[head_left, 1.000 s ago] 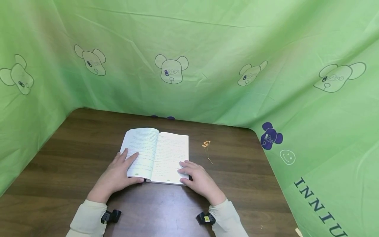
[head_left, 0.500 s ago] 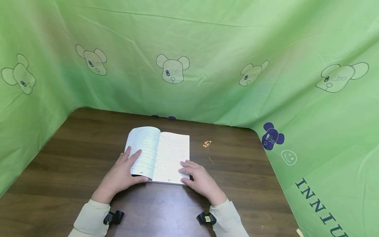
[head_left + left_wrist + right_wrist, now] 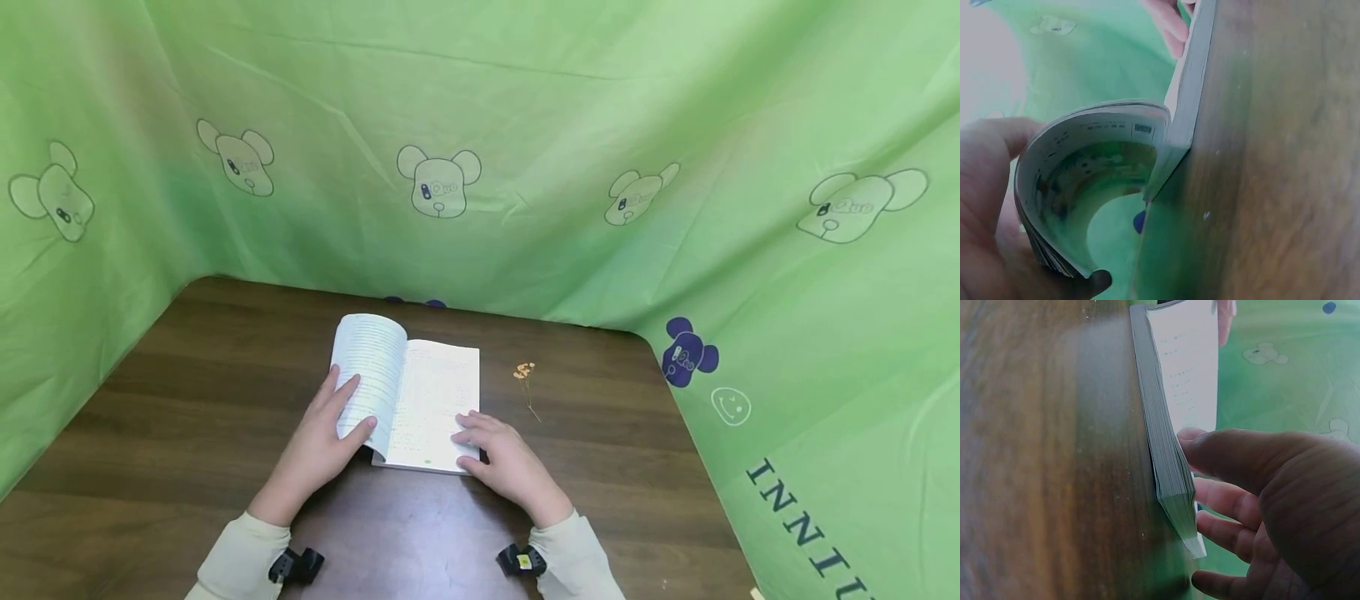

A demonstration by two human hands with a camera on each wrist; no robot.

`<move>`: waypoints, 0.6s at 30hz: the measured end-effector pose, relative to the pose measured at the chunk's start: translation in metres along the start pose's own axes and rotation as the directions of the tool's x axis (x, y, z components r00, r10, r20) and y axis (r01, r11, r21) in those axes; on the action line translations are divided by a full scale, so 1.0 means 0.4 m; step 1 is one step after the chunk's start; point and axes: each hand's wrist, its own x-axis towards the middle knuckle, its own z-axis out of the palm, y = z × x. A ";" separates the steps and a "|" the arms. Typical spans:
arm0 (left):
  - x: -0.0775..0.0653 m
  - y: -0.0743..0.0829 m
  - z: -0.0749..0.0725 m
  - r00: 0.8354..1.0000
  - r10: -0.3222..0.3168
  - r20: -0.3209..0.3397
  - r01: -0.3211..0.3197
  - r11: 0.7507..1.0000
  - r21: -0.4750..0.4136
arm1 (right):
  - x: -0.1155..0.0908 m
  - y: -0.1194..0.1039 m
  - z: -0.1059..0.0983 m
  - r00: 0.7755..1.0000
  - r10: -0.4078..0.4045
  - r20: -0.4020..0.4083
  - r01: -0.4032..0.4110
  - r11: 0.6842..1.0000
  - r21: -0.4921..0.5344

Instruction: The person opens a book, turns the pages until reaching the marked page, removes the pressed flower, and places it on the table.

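An open book [image 3: 437, 396] with printed pages lies on the brown table in the head view. My left hand [image 3: 318, 437] grips its left part, thumb over the page near the bottom edge. In the left wrist view those pages and the cover [image 3: 1094, 122] bend up in a curl off the table, and a fingertip [image 3: 1100, 281] hooks round their edge. My right hand [image 3: 508, 465] rests on the right page's lower outer corner with relaxed fingers. In the right wrist view its thumb [image 3: 1225, 453] lies on the page over the thick block of page edges [image 3: 1163, 434].
Right of the book lies a small dried flower sprig [image 3: 524, 372] with orange blossoms and thin stems. A green cloth [image 3: 525, 108] with printed bear heads hangs round the back and sides of the wooden table [image 3: 217, 358]. Black cameras [image 3: 297, 567] sit at both wrists.
My left hand has moved right, and its thumb has come up from the bottom edge onto the page. The book's left part is lifted and more curled. The right hand stays in place.
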 end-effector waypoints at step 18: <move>0.006 0.018 -0.007 0.982 -0.075 -0.176 0.056 0.992 -0.114 | -0.007 0.000 0.001 1.000 -0.018 -0.025 0.018 1.000 0.013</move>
